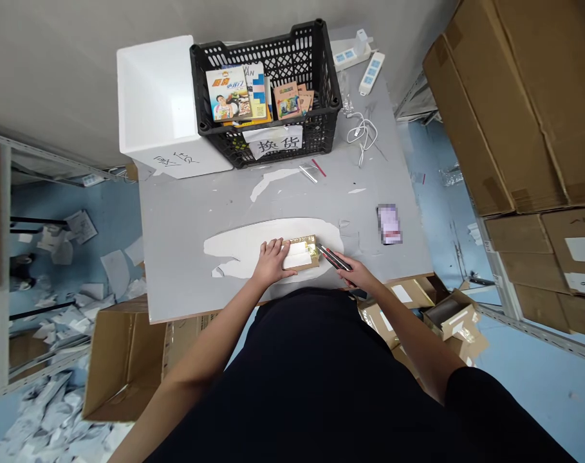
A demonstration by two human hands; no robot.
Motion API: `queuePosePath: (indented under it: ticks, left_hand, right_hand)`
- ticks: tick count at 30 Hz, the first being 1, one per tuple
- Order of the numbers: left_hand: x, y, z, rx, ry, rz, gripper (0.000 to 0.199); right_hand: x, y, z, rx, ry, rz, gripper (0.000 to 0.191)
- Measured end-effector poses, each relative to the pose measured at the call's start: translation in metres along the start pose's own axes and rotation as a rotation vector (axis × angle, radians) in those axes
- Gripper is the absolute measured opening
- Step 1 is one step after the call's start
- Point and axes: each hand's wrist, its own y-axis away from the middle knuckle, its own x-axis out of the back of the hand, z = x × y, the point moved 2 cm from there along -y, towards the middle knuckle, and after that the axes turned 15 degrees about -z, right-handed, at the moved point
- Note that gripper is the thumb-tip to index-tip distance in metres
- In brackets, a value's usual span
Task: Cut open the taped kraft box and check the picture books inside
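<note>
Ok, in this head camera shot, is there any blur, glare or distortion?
Head view: soft, even light, no glare; wide-angle bending warps the cardboard boxes at right; a pixelated patch blurs an item on the table; the left hand and right hand look sharp.

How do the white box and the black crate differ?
The white box has smooth solid walls; the black crate has open lattice walls. The crate holds books; the box shows no contents. Both bear Chinese characters and stand together at the table's far end.

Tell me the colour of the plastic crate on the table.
Black plastic crate, with a perforated mesh pattern; it shows best in the head view.
</note>
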Motion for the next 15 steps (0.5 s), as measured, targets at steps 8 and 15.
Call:
queuePosePath:
  ticks: [8,15]
  left_hand:
    - [-0.0008,-0.0003,0.0001,-0.011,-0.011,0.014,0.097]
    - [-0.0006,0.0001,0.0006,-0.018,-0.029,0.020,0.094]
  right_hand:
    - [-0.0001,0.0074,0.0042,0.007,0.017,-0.021,0.071]
    - [0.0040,0.0083,0.0069,-0.006,0.034,-0.043,0.071]
